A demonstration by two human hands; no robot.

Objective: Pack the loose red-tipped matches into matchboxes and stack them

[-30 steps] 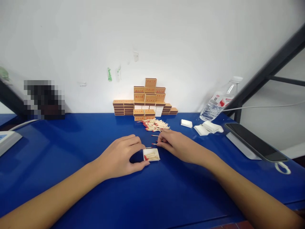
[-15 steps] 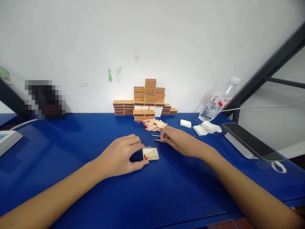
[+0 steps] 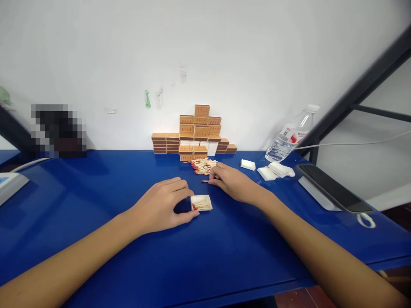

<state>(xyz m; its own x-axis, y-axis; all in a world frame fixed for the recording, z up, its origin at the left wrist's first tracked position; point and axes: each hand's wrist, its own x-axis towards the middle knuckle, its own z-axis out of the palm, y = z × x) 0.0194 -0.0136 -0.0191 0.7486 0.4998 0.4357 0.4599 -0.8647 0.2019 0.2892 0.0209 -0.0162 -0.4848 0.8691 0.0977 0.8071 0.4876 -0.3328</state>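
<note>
On the blue table (image 3: 128, 179) my left hand (image 3: 162, 205) curls round the left end of a small white matchbox tray (image 3: 201, 202), thumb and fingers pinching it. The tray holds a few red-tipped matches. My right hand (image 3: 229, 182) rests on the table just beyond the tray, fingers closed in a pinch on a match (image 3: 205, 181) lying there. Right behind that hand lies a loose pile of matches (image 3: 202, 166).
Several stacked brown matchboxes (image 3: 197, 132) stand against the white wall. White empty trays (image 3: 248, 164) and more white box parts (image 3: 275, 170) lie right of the pile. A water bottle (image 3: 290, 134), a dark phone on a stand (image 3: 334, 188) and a grey device (image 3: 9, 186) sit at the edges.
My right hand has moved away from the tray toward the match pile and now pinches a single match on the table. My left hand stays on the tray.
</note>
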